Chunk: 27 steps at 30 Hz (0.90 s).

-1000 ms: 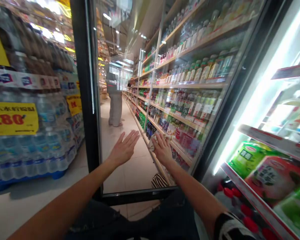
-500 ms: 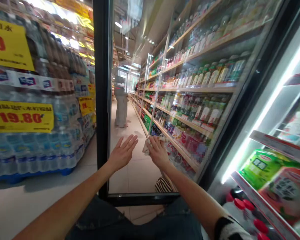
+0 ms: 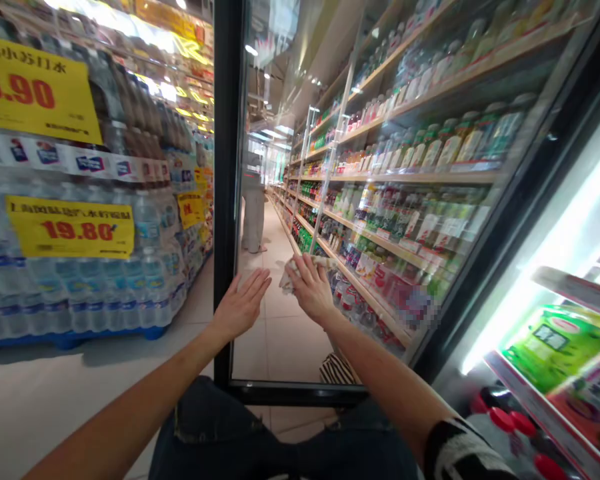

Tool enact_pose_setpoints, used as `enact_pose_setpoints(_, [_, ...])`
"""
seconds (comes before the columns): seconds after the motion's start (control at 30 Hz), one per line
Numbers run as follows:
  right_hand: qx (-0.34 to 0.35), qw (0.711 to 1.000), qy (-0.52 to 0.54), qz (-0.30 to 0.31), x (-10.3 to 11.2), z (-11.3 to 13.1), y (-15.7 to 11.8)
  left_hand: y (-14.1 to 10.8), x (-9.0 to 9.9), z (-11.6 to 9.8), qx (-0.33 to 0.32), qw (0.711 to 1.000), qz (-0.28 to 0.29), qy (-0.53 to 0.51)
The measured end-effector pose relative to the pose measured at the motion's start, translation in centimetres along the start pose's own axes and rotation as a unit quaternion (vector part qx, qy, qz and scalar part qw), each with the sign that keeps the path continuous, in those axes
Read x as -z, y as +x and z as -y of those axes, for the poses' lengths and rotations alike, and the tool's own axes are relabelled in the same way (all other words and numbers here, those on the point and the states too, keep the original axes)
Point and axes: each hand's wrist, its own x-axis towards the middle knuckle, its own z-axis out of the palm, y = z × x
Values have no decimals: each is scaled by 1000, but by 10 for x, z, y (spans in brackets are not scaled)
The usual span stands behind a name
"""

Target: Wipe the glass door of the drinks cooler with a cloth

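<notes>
Fingers of the right hand (image 3: 311, 290) spread and bend lightly over a crumpled white cloth (image 3: 293, 278), holding it bunched against the inner face of a tall glass door with a black metal frame (image 3: 224, 200); bunched this way, the cloth seems to make a soft pad between palm and pane. The left hand (image 3: 243, 305) stands open just beside it, fingers wide and empty, raised toward the same pane, perhaps to steady the door, though whether it touches the glass cannot be told. A black-and-white striped cuff (image 3: 463, 452) circles the right forearm, and dark denim trousers (image 3: 205, 427) show below both arms. The door stands swung open beside a lit refrigerated case, whose shelves carry green and red food packets (image 3: 555, 350) and bottles with red caps (image 3: 503, 420). Beyond the glass, a person in pale trousers (image 3: 253, 223) stands far down a tiled supermarket aisle. To the left, shrink-wrapped bottled water (image 3: 100, 293) sits stacked on a blue pallet (image 3: 67, 340), with a yellow price sign (image 3: 70, 229) facing outward for shoppers.
</notes>
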Motion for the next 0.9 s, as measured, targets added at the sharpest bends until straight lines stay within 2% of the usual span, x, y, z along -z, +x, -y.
enact_pose_setpoints(0.07, [-19,1000,10,6,1,4,6,-3,2,2,11,1000,2,3])
enact_pose_setpoints(0.1, [-7,1000,19,17,1,8,3,-4,3,3,14,1000,2,3])
enact_pose_setpoints(0.2, [70,995,42,57,-2,21,-16,-8,6,5,11,1000,-5,2])
enact_pose_setpoints(0.27, [100,992,45,62,-3,24,-18,-8,8,6,10,1000,-9,1])
enact_pose_setpoints(0.37, [87,994,37,48,-2,19,4,-6,11,6,22,1000,-8,7])
enact_pose_setpoints(0.43, [52,998,34,33,-2,18,20,-5,15,7,32,999,-8,16])
enact_pose_setpoints(0.5, [32,998,41,27,-6,22,23,-6,18,10,41,999,-11,26])
enact_pose_setpoints(0.57, [71,995,63,40,-12,31,14,-9,20,15,48,998,-16,34])
enact_pose_setpoints(0.63, [145,984,85,67,-16,38,4,-15,21,21,47,998,-15,38])
enact_pose_setpoints(0.7, [186,975,90,76,-16,39,7,-19,22,26,39,998,-9,39])
enact_pose_setpoints(0.77, [165,982,77,58,-11,35,24,-22,23,27,36,999,-5,38])
enact_pose_setpoints(0.9, [80,995,55,12,-3,28,58,-20,24,24,43,998,-20,39])
